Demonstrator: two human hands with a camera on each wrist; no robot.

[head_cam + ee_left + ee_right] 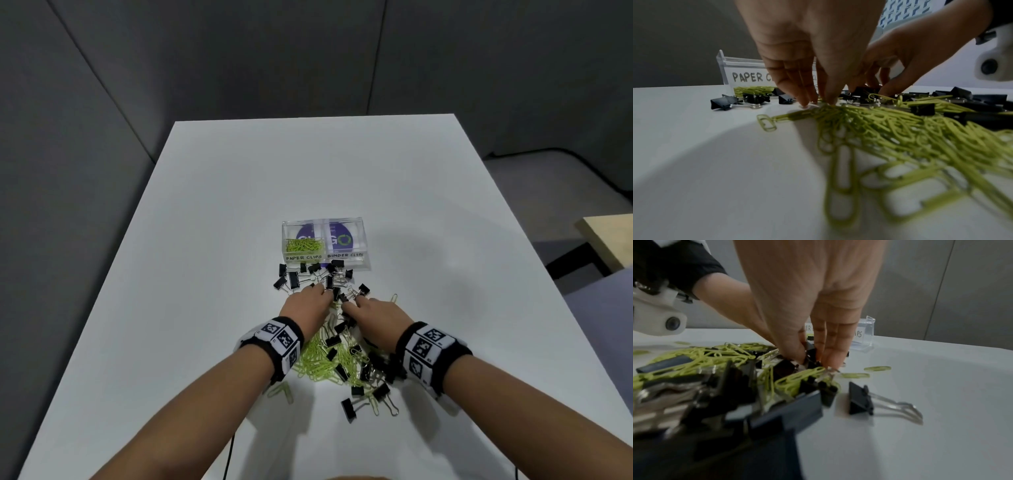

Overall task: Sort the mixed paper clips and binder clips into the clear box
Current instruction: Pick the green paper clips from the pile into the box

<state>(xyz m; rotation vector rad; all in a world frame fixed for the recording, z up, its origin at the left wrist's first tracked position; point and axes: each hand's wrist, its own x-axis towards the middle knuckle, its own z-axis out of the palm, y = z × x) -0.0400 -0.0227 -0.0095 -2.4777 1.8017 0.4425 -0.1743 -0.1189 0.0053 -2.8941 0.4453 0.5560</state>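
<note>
Hands side by side, left grip point(306, 306) pinching paper clips point(890, 128), right grip point(376, 314) pinching a binder clip point(811, 355).

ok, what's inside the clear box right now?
The clear box holds green paper clips in its left compartment, labelled PAPER CLIPS. The right compartment, labelled BINDER CLIPS, shows only a purple sticker, which may lie under the box.

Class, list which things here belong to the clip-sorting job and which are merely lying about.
Belong to the job:
clear box
green paper clips
black binder clips
left hand
right hand

Lying about:
wooden board
black cable
</note>
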